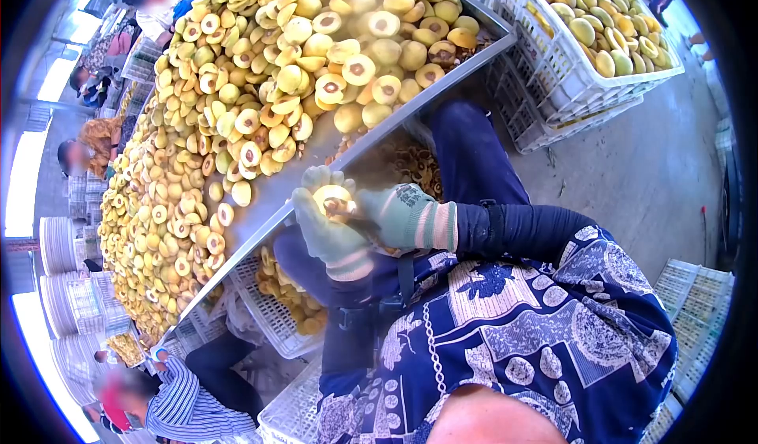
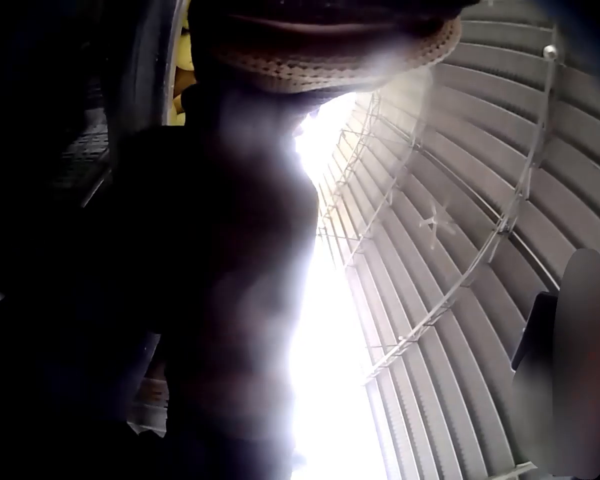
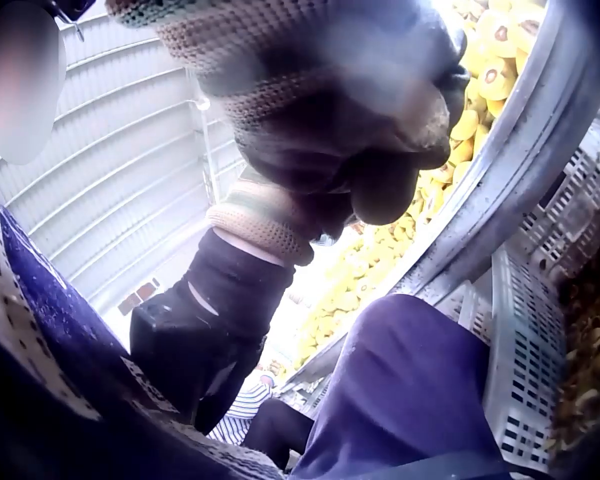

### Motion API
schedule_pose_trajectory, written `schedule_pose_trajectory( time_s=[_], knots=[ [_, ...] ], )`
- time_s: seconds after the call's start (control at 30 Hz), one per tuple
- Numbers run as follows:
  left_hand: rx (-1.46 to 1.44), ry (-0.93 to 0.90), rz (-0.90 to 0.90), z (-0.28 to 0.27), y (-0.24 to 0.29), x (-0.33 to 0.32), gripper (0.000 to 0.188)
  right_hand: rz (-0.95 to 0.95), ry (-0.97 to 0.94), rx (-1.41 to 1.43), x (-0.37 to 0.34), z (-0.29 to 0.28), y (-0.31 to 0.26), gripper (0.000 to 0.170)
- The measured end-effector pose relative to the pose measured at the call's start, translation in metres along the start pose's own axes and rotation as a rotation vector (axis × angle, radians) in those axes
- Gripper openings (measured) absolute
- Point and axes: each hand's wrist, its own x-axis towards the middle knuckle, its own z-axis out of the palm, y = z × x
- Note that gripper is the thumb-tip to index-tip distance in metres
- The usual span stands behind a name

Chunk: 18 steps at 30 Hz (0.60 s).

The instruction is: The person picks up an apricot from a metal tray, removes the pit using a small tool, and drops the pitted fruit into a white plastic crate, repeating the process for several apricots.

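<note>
Cupped palm up, the gloved left hand (image 1: 328, 227) holds a yellow fruit half (image 1: 322, 194) with a brown centre, above the metal table's near edge. From the right, the gloved right hand (image 1: 410, 216) reaches to the fruit, its fingers curled round what looks like a thin dark tool, mostly hidden. In the right wrist view the right hand (image 3: 320, 95) is large and dark, with the left cuff (image 3: 260, 220) beyond it. The left wrist view shows a knitted cuff (image 2: 345, 62) and deep shadow; the left fingers are hidden there.
Halved fruit (image 1: 260, 88) is heaped on a metal-edged table (image 1: 426, 100). A full white crate (image 1: 553, 73) stands at upper right. Another crate (image 1: 264, 310) with fruit pieces sits below the table edge, near the wearer's knees. Other people sit along the left side.
</note>
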Motion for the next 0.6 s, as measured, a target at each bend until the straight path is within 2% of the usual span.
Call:
schedule_pose_trajectory(
  time_s=[0.07,0.2,0.3,0.37,0.5,0.6],
  knots=[
    [0.005,0.006,0.005,-0.006,-0.004,0.002,0.047,0.030,-0.104,-0.001,0.002,-0.004,-0.003,0.048],
    [0.030,0.028,0.016,-0.017,-0.008,0.006,0.049,-0.002,-0.127,0.081,0.001,-0.002,-0.005,0.049],
    [0.010,0.022,-0.024,-0.023,-0.009,0.007,0.049,-0.006,-0.131,0.000,0.007,0.000,0.001,0.045],
    [0.052,0.041,-0.014,-0.024,-0.011,0.007,0.049,0.161,-0.305,0.082,0.017,-0.002,0.002,0.044],
    [0.113,0.051,0.054,-0.027,-0.013,0.006,0.049,0.117,-0.276,0.112,0.006,-0.020,-0.011,0.044],
    [0.002,0.087,-0.027,-0.013,-0.002,0.003,0.051,0.129,-0.266,0.156,0.009,-0.020,-0.009,0.044]
  ],
)
